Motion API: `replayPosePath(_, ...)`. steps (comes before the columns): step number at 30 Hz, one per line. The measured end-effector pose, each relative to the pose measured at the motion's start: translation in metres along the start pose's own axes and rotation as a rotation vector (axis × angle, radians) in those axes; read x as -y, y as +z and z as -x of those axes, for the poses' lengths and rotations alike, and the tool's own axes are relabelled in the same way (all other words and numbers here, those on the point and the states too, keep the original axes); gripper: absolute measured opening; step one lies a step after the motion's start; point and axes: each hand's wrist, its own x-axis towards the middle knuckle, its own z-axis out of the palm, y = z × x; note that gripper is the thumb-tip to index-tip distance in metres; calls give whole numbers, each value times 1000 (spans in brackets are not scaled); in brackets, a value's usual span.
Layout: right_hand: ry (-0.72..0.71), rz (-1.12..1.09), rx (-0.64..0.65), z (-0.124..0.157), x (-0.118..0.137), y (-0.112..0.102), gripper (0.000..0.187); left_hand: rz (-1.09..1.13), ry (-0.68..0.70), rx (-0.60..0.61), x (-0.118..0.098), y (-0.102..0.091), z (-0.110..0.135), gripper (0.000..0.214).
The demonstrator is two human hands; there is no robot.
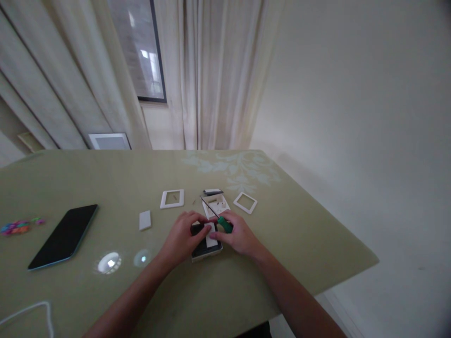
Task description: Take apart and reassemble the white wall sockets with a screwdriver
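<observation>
On the table, near its front, lies a light switch (210, 240) with a black face, a white rocker strip and a pale base. My left hand (186, 235) grips its left side, with the thumb on the white strip. My right hand (237, 231) holds a screwdriver (224, 224) by its green handle, the shaft pointing up and left. The right thumb presses the strip's right edge. Just beyond the hands sits a white open back box (219, 203), partly hidden by the screwdriver. Behind it lies a dark-and-white switch part (213, 192).
White square frames lie to the left (162, 199) and right (252, 205) of the box, with small screws (193, 202) nearby. Further left are a white plate (144, 220), a black tablet (66, 234), colourful small pieces (17, 227) and a white cable (47, 310). A wall borders the right side.
</observation>
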Motion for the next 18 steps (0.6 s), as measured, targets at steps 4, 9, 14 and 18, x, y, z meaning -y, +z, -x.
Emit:
replayPosePath(4, -21, 15, 6, 0, 0, 0, 40, -38, 53, -3, 0, 0, 3, 13)
replayPosePath(9, -36, 57, 67, 2, 0, -7, 47, -81, 109, 92, -5, -9, 9, 25)
replayPosePath(14, -46, 80, 105, 4, 3, -12, 51, -155, 137, 146, -10, -17, 15, 34)
replayPosePath(18, -46, 77, 116, 4, 4, -14, 54, -196, 145, 150, -12, -16, 16, 36)
